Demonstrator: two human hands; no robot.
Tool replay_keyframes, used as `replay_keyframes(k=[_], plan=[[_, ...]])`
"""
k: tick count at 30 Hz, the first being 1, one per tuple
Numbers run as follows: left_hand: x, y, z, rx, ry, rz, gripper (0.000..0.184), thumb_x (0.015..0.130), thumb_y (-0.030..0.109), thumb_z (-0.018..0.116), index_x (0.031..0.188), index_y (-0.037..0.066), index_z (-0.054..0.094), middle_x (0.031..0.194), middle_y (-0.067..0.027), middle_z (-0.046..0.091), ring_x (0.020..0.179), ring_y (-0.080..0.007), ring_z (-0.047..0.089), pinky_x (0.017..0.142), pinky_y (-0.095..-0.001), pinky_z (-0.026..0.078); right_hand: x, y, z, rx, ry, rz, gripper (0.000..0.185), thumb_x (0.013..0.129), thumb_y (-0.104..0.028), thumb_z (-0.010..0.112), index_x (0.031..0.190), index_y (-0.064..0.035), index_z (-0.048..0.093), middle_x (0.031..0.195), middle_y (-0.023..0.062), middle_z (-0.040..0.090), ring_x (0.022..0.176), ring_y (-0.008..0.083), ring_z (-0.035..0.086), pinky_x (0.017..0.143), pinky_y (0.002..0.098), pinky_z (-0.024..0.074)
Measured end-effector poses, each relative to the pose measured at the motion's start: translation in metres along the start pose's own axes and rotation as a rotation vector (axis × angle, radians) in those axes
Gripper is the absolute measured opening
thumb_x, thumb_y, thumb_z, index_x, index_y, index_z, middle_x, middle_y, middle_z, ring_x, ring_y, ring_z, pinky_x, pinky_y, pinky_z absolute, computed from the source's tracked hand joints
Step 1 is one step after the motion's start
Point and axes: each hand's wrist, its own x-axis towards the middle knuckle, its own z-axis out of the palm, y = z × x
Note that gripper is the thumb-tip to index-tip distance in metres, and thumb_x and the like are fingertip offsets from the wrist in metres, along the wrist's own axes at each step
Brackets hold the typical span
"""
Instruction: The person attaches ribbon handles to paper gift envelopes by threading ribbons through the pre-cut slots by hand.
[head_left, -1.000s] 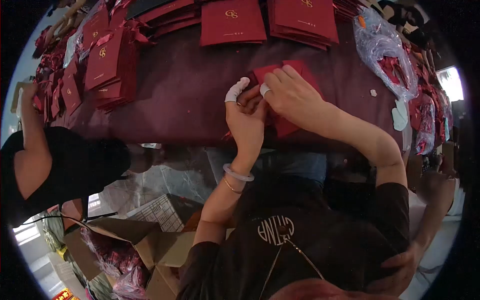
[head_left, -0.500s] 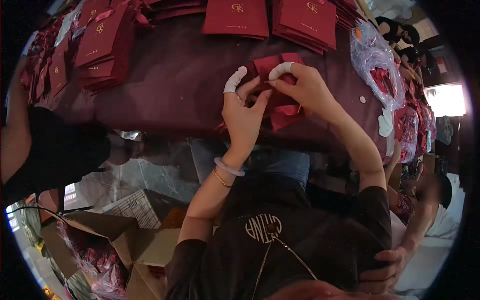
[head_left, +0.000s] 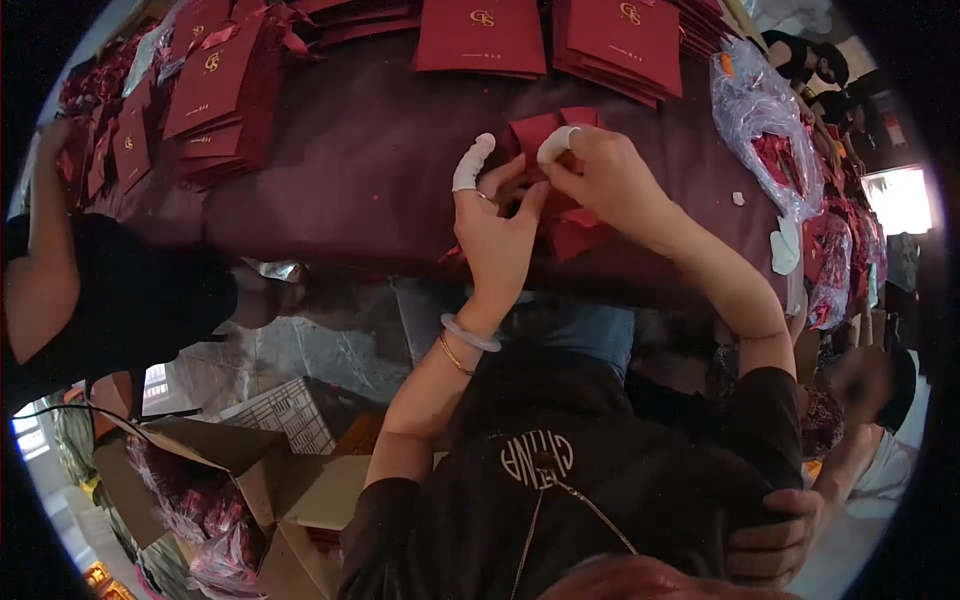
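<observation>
A small red packet with a red ribbon [head_left: 578,232] lies at the front part of the dark red tablecloth, between my hands. My left hand [head_left: 495,225] is at its left side, index finger in a white cover pointing up, thumb and other fingers pinched on the packet's edge. From the right, my right hand [head_left: 610,180] pinches at the upper middle of the packet, its white-covered index finger bent against the thumb. The fingers hide part of the ribbon and packet. Behind them lie stacks of red packets [head_left: 480,40] with gold lettering.
More red packets [head_left: 215,85] are piled at the left and another stack [head_left: 620,45] at the back right. A clear plastic bag [head_left: 745,130] lies on the table's right. A co-worker in black [head_left: 130,290] is at the left. Open cardboard boxes [head_left: 320,490] stand below the table.
The right hand has turned from lying over the packet to pinching at its upper middle, uncovering the ribbon. The left hand stays at the packet's left side. The view has shifted slightly.
</observation>
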Motion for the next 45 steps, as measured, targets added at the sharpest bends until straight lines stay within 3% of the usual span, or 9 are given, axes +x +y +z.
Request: replay_keyframes(k=[3,7,10,12,20,28,32,43,45], plan=[[0.000,-0.003,-0.001,0.083,-0.011,0.106,0.063,0.075,-0.009,0.061,0.128,0.000,0.029,0.108,-0.0178,0.054,0.093,-0.0183,0.057,0.081,-0.0286,0.048,0.005,0.008,0.000,0.363,-0.070,0.335,0.013,0.071,-0.013,0.062,0.076,-0.0001,0.061,0.074,0.0166,0.062,0.072,0.0288,0.062,0.067,0.0321,0.0479],[0.000,-0.006,0.000,0.025,-0.007,0.075,0.064,0.075,-0.010,0.060,0.129,0.000,0.027,0.107,-0.0192,0.054,0.091,-0.0189,0.057,0.079,-0.0285,0.048,0.003,0.006,-0.004,0.409,-0.107,0.375,0.013,0.072,-0.011,0.062,0.078,0.0003,0.060,0.074,0.0160,0.062,0.072,0.0292,0.062,0.066,0.0333,0.0481],[0.003,-0.007,0.000,-0.026,-0.008,0.070,0.065,0.075,-0.011,0.060,0.130,0.001,0.026,0.106,-0.0193,0.054,0.089,-0.0192,0.057,0.077,-0.0282,0.048,0.000,0.004,0.000,0.336,0.001,0.209,0.013,0.073,-0.010,0.061,0.080,0.0008,0.058,0.077,0.0154,0.060,0.074,0.0294,0.061,0.066,0.0345,0.0479],[0.001,-0.001,0.001,-0.051,0.007,0.010,0.066,0.075,-0.010,0.061,0.130,0.001,0.027,0.107,-0.0185,0.054,0.090,-0.0182,0.057,0.077,-0.0277,0.048,-0.005,0.007,0.006,0.056,0.070,-0.028,0.012,0.074,-0.007,0.060,0.083,0.0002,0.056,0.080,0.0151,0.058,0.076,0.0301,0.060,0.065,0.0349,0.0476],[0.003,0.001,0.004,-0.059,0.038,-0.037,0.065,0.079,-0.003,0.061,0.133,0.002,0.025,0.109,-0.0181,0.054,0.093,-0.0160,0.055,0.081,-0.0271,0.047,-0.012,0.026,-0.009,0.249,0.130,0.060,0.013,0.075,-0.006,0.063,0.086,-0.0008,0.058,0.082,0.0127,0.059,0.077,0.0285,0.060,0.067,0.0322,0.0477],[0.009,0.004,-0.008,-0.136,-0.035,-0.194,0.063,0.080,-0.003,0.060,0.132,-0.002,0.025,0.116,-0.0195,0.050,0.099,-0.0179,0.052,0.086,-0.0288,0.045,-0.037,0.026,-0.004,0.576,0.126,0.463,0.019,0.080,-0.011,0.064,0.096,-0.0007,0.062,0.091,0.0072,0.065,0.084,0.0101,0.058,0.076,0.0255,0.0462],[0.012,0.009,-0.010,-0.166,-0.045,-0.276,0.064,0.079,-0.002,0.061,0.132,-0.003,0.026,0.119,-0.0189,0.048,0.102,-0.0186,0.050,0.089,-0.0297,0.042,-0.033,0.022,0.001,0.628,0.134,0.484,0.018,0.080,-0.011,0.063,0.095,-0.0004,0.062,0.089,0.0071,0.065,0.083,0.0113,0.059,0.076,0.0255,0.0462],[0.009,0.009,-0.007,-0.170,-0.022,-0.213,0.063,0.078,-0.004,0.062,0.130,-0.004,0.028,0.116,-0.0185,0.050,0.097,-0.0179,0.053,0.085,-0.0285,0.046,-0.018,0.022,0.014,0.382,0.290,0.203,0.014,0.076,-0.012,0.066,0.088,-0.0040,0.064,0.083,0.0093,0.063,0.075,0.0201,0.062,0.068,0.0286,0.0485],[0.009,0.010,-0.006,-0.173,-0.018,-0.218,0.063,0.078,-0.004,0.063,0.130,-0.004,0.028,0.115,-0.0187,0.050,0.097,-0.0178,0.054,0.085,-0.0283,0.046,-0.015,0.020,0.013,0.382,0.276,0.209,0.014,0.075,-0.007,0.065,0.088,-0.0029,0.064,0.084,0.0082,0.062,0.076,0.0173,0.061,0.068,0.0265,0.0474]])
